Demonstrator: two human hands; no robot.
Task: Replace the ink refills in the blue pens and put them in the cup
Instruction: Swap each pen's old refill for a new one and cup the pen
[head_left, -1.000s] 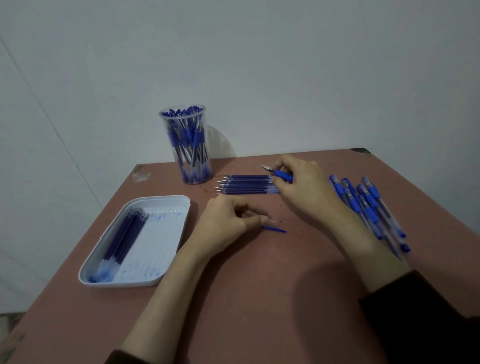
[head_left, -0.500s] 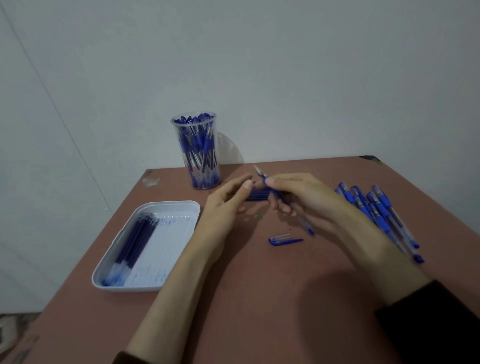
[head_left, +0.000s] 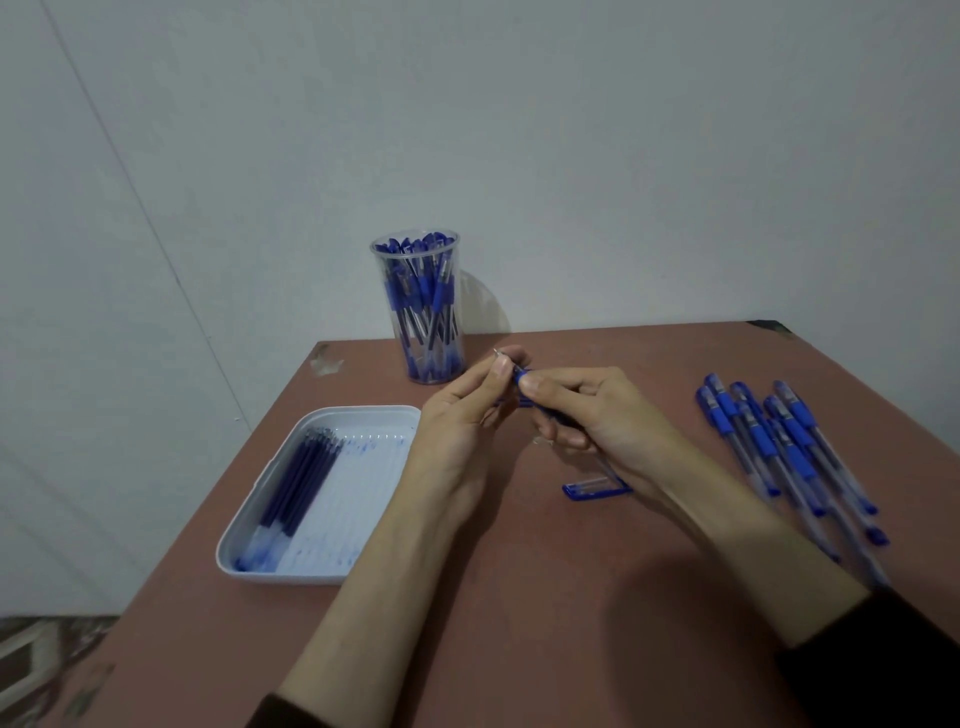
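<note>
Your right hand (head_left: 597, 415) is gripping the blue pen (head_left: 522, 375) in curled fingers above the worktop (head_left: 519, 597), near the cup (head_left: 378, 270), while your left hand (head_left: 457, 431) is pinching the pen's tip end.

Near edge: bare bench (head_left: 519, 623) between the forearms — open.
Left: white tray (head_left: 270, 480) takes that side.
Right: loose pens (head_left: 779, 447) lie spread there.
Centre: left hand (head_left: 457, 415) and right hand (head_left: 608, 415) meet on one pen (head_left: 522, 375); pen cap (head_left: 592, 489) lies beside the right wrist.
Back: cup (head_left: 423, 312) stands packed with pens — open bench to its right.
</note>
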